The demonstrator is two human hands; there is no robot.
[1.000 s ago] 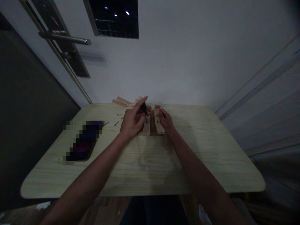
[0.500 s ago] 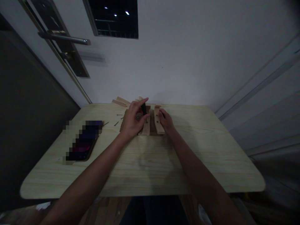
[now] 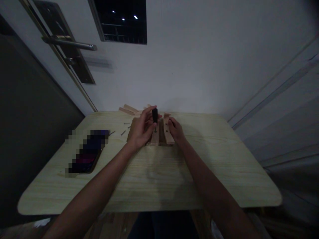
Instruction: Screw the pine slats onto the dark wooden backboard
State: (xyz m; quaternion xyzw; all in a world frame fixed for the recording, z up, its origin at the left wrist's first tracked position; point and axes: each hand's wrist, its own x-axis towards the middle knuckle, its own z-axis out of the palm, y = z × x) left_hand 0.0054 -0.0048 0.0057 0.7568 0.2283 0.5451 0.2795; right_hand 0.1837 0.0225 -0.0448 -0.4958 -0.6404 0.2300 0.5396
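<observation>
My left hand (image 3: 141,131) is closed around the black handle of a screwdriver (image 3: 155,115), which stands nearly upright. Its shaft meets a pale wooden strip (image 3: 155,140) lying lengthwise away from me. To the right of that, a second wooden strip (image 3: 168,135) with dark holes lies almost parallel. My right hand (image 3: 176,128) grips this strip's right edge, fingers curled in. Under both strips is a brown piece of cardboard (image 3: 161,133), partly covered by my left hand.
Several loose screws (image 3: 123,132) lie left of the cardboard. A phone (image 3: 86,159), partly pixelated, rests on the table's left side. Behind my left hand are more wooden strips (image 3: 129,109) near the white door (image 3: 189,59). The pale wooden table (image 3: 224,179) has rounded front corners.
The screwdriver has turned in my left hand, and its handle now stands more upright. My left fingers have shifted around it. My right hand keeps its place on the strip.
</observation>
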